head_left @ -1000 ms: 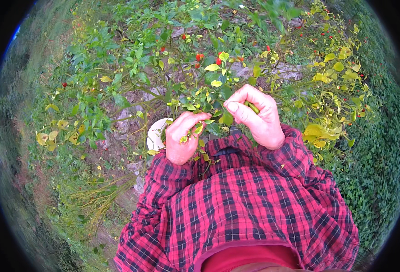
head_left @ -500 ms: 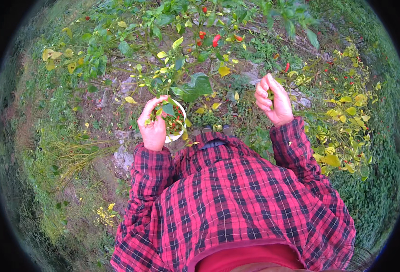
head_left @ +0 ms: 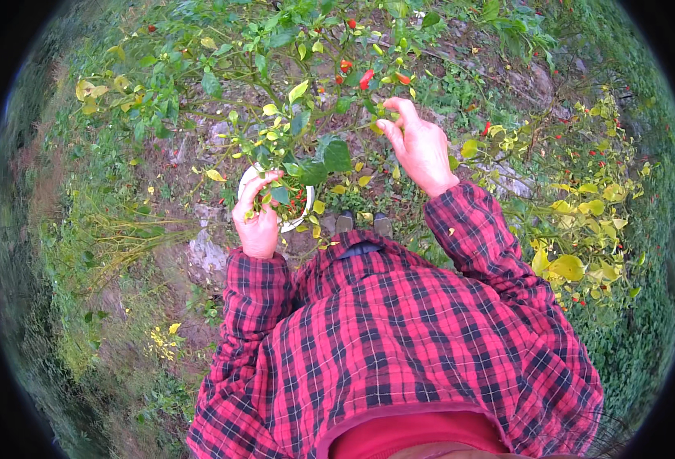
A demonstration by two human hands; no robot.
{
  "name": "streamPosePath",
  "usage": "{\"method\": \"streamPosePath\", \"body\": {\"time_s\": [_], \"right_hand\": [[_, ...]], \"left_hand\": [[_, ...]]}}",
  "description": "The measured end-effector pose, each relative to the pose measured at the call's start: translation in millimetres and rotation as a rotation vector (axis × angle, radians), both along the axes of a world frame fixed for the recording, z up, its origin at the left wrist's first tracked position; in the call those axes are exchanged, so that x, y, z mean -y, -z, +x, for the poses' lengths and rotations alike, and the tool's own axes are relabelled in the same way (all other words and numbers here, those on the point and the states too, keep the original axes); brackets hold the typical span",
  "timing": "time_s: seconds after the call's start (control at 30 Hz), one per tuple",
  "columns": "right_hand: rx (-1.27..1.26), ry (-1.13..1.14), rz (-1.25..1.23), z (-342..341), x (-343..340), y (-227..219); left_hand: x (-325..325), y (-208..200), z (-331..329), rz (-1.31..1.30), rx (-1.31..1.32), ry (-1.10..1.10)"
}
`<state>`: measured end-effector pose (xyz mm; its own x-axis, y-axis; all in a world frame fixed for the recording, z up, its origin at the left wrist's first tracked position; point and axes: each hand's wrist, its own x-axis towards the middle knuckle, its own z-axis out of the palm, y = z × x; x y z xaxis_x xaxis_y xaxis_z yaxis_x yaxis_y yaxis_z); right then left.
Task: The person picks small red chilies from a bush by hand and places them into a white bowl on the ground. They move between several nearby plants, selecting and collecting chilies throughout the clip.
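My left hand is closed round a leafy chili pepper branch, its fingers curled among green leaves at the left side of a white bucket. Red and green chili peppers show inside the bucket, partly covered by leaves and my hand. To the right, my right hand reaches up to the chili plant, thumb and forefinger apart beside a thin stem; its other fingers are partly hidden. Just above those fingertips hang red chilies and small pale green ones.
Another chili plant with yellow leaves stands at the right. Bare thin stalks spread at the left, near a grey rock. My shoes are on the weedy ground beyond the bucket.
My right hand has moved left and up to the plant, its fingers parting; the green chilies seen in it earlier no longer show. My left hand stays at the bucket, slightly shifted.
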<state>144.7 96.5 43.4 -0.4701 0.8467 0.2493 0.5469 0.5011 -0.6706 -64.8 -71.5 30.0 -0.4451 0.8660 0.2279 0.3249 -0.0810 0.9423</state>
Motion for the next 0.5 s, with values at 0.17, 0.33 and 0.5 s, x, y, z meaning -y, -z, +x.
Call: {"method": "streamPosePath", "body": {"time_s": [0.17, 0.33, 0.5], "right_hand": [[0.013, -0.004, -0.013, -10, -12, 9], [-0.776, -0.209, -1.208, 5, -14, -12], [-1.145, -0.337, -1.563, 32, -7, -34]], "left_hand": [[7, 0, 4, -0.019, -0.040, -0.029], [10, -4, 8, -0.003, -0.033, -0.031], [8, -4, 8, -0.017, 0.116, -0.063]]}}
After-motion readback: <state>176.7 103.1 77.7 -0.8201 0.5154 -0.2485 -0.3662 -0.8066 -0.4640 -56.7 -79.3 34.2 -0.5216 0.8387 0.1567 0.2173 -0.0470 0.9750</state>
